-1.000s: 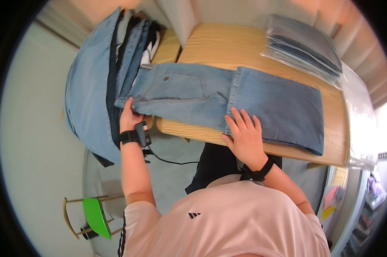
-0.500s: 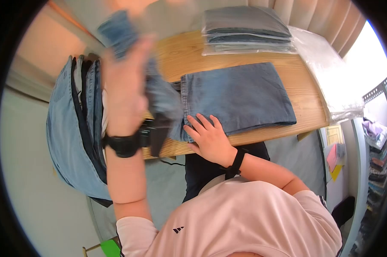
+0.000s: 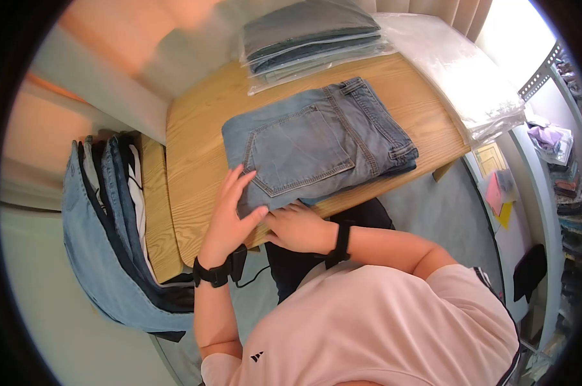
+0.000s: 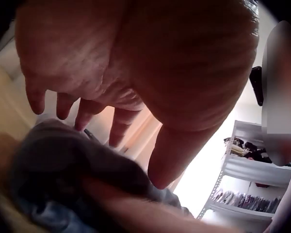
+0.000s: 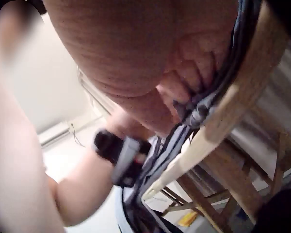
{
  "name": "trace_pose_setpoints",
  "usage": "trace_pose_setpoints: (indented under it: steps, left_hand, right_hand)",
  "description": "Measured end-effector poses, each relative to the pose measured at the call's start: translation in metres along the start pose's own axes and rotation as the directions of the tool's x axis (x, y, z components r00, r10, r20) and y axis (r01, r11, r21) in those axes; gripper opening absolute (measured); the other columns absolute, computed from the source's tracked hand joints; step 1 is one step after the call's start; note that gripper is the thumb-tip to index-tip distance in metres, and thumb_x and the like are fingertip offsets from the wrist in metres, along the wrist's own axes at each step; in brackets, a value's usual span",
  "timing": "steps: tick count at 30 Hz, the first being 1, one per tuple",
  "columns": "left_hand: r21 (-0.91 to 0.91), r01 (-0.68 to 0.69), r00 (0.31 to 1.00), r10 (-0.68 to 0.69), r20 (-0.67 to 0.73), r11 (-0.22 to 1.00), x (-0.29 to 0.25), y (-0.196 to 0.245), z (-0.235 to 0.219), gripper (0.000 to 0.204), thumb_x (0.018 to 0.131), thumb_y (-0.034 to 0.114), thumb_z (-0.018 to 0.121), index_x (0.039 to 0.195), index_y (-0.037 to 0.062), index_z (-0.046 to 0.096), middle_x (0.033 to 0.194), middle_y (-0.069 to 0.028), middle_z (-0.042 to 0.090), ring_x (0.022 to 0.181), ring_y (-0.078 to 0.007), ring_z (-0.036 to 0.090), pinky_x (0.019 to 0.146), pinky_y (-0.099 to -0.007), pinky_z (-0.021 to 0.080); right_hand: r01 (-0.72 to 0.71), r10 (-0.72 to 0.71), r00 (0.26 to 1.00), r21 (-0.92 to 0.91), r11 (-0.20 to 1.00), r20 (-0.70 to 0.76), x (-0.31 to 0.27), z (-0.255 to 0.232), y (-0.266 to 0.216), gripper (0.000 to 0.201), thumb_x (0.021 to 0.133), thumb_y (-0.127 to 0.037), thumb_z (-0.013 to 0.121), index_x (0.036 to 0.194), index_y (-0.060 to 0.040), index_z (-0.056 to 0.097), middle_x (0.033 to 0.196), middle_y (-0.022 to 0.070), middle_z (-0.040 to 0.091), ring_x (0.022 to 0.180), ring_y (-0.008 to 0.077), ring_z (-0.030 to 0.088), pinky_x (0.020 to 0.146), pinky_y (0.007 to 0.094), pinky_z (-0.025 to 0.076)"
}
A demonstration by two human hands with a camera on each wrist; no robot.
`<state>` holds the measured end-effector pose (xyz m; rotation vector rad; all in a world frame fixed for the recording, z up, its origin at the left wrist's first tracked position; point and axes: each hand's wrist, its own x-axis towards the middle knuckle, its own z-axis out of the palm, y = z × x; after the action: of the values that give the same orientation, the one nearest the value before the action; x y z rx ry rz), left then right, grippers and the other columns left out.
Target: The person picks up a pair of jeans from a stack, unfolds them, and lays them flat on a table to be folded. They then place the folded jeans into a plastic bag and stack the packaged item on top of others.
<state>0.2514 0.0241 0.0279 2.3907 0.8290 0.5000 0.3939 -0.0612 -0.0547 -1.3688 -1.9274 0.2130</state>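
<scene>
Folded blue jeans [image 3: 297,151] lie on the wooden table [image 3: 197,174], with a back pocket facing up and the waistband at the right. My left hand [image 3: 230,215] rests at their left folded end, fingers extended and thumb spread apart. In the left wrist view, those straight fingers [image 4: 121,127] reach over the dark denim [image 4: 82,155]. At the near edge of the jeans, my right hand [image 3: 300,229] holds the denim with curled fingers, its fingertips partly hidden. The right wrist view shows the bent fingers [image 5: 184,80] against a bunched denim edge [image 5: 196,114].
A stack of bagged garments [image 3: 310,42] stands at the back of the table. Clear plastic bags [image 3: 452,71] lie along its right side. Several trousers [image 3: 111,238] hang over a surface at the left. Shelves [image 3: 571,212] stand at the far right.
My left hand has swung the waist half of the jeans over onto the leg half, then come down at the folded end. My right hand has shifted from the top to the near edge.
</scene>
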Motion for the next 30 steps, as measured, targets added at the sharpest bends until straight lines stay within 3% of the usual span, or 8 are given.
trace_pose_setpoints:
  steps: [1, 3, 5, 10, 13, 16, 25, 30]
  left_hand:
    - [0.01, 0.041, 0.997, -0.041, 0.063, 0.999, -0.006, -0.001, 0.002, 0.065, 0.075, 0.011, 0.068, 0.135, 0.0081, 0.043, 0.149, -0.0189, 0.024, 0.138, -0.0323, 0.023, 0.11, -0.0392, 0.023]
    - [-0.042, 0.051, 0.999, -0.051, 0.004, 0.998, -0.014, -0.011, 0.015, 0.067, 0.075, 0.008, 0.067, 0.136, 0.009, 0.041, 0.149, -0.0193, 0.021, 0.138, -0.033, 0.023, 0.11, -0.0393, 0.023]
    - [-0.107, 0.071, 0.995, -0.077, -0.056, 0.992, -0.02, -0.019, 0.029, 0.069, 0.075, 0.005, 0.066, 0.138, 0.01, 0.039, 0.15, -0.0197, 0.019, 0.137, -0.0338, 0.023, 0.11, -0.0395, 0.023]
    - [-0.125, 0.075, 0.975, -0.099, -0.199, 0.989, -0.018, -0.022, 0.043, 0.074, 0.073, -0.002, 0.065, 0.14, 0.0113, 0.035, 0.15, -0.0201, 0.017, 0.138, -0.0337, 0.021, 0.11, -0.0397, 0.022]
    - [-0.149, 0.036, 0.971, -0.069, -0.228, 0.988, -0.019, -0.029, 0.048, 0.075, 0.072, -0.004, 0.065, 0.139, 0.0121, 0.036, 0.15, -0.0215, 0.016, 0.136, -0.0367, 0.023, 0.108, -0.04, 0.027]
    - [-0.156, 0.052, 0.962, -0.092, -0.259, 0.986, -0.021, -0.029, 0.051, 0.074, 0.072, -0.004, 0.065, 0.139, 0.0119, 0.037, 0.15, -0.0209, 0.017, 0.136, -0.0362, 0.025, 0.107, -0.0401, 0.028]
    - [-0.097, 0.056, 0.957, -0.081, -0.28, 0.994, -0.023, -0.026, 0.052, 0.074, 0.071, -0.004, 0.064, 0.138, 0.0113, 0.038, 0.15, -0.0197, 0.019, 0.136, -0.0361, 0.025, 0.107, -0.0397, 0.028]
    - [-0.109, 0.056, 0.956, -0.085, -0.28, 0.992, -0.023, -0.026, 0.053, 0.072, 0.071, -0.004, 0.063, 0.137, 0.0107, 0.039, 0.15, -0.0196, 0.019, 0.136, -0.0361, 0.026, 0.107, -0.0394, 0.028]
  right_hand:
    - [0.081, -0.085, 0.996, 0.095, 0.992, 0.03, -0.005, -0.016, 0.0, 0.036, 0.081, -0.022, 0.063, 0.112, -0.0047, 0.056, 0.109, 0.0145, 0.059, 0.098, 0.0325, 0.058, 0.086, 0.0447, 0.044]
    - [0.189, -0.214, 0.974, 0.254, 0.949, 0.072, -0.024, -0.045, 0.007, 0.038, 0.077, -0.014, 0.067, 0.113, -0.0049, 0.058, 0.115, 0.0132, 0.058, 0.1, 0.0333, 0.057, 0.09, 0.042, 0.045]
    - [0.259, -0.245, 0.966, 0.304, 0.917, -0.084, -0.035, -0.095, 0.018, 0.021, 0.072, -0.006, 0.066, 0.093, -0.0056, 0.065, 0.1, 0.0089, 0.064, 0.09, 0.0285, 0.06, 0.08, 0.0389, 0.048]
    - [-0.106, 0.087, 0.991, -0.193, 0.975, -0.102, -0.052, -0.193, 0.063, 0.049, 0.065, -0.004, 0.072, 0.112, -0.0101, 0.06, 0.119, 0.0107, 0.056, 0.11, 0.0318, 0.051, 0.095, 0.0407, 0.041]
    - [-0.218, 0.234, 0.971, -0.234, 0.948, 0.043, -0.059, -0.212, 0.097, 0.063, 0.064, -0.005, 0.075, 0.123, -0.0106, 0.054, 0.131, 0.0115, 0.049, 0.121, 0.0313, 0.044, 0.102, 0.0392, 0.036]
    - [-0.336, 0.334, 0.919, -0.027, 0.942, 0.21, -0.056, -0.217, 0.113, 0.069, 0.063, -0.007, 0.076, 0.128, -0.0109, 0.051, 0.134, 0.0118, 0.046, 0.122, 0.0305, 0.044, 0.103, 0.037, 0.036]
    - [-0.195, 0.289, 0.918, -0.323, 0.926, 0.274, -0.022, -0.234, 0.109, 0.046, 0.064, -0.008, 0.074, 0.108, -0.0079, 0.063, 0.105, 0.0098, 0.062, 0.097, 0.0296, 0.059, 0.084, 0.0362, 0.048]
    - [0.021, -0.058, 0.998, -0.604, 0.797, -0.041, -0.026, -0.233, 0.1, 0.042, 0.06, -0.006, 0.072, 0.102, -0.0082, 0.064, 0.099, 0.0056, 0.063, 0.09, 0.0239, 0.062, 0.074, 0.0357, 0.05]
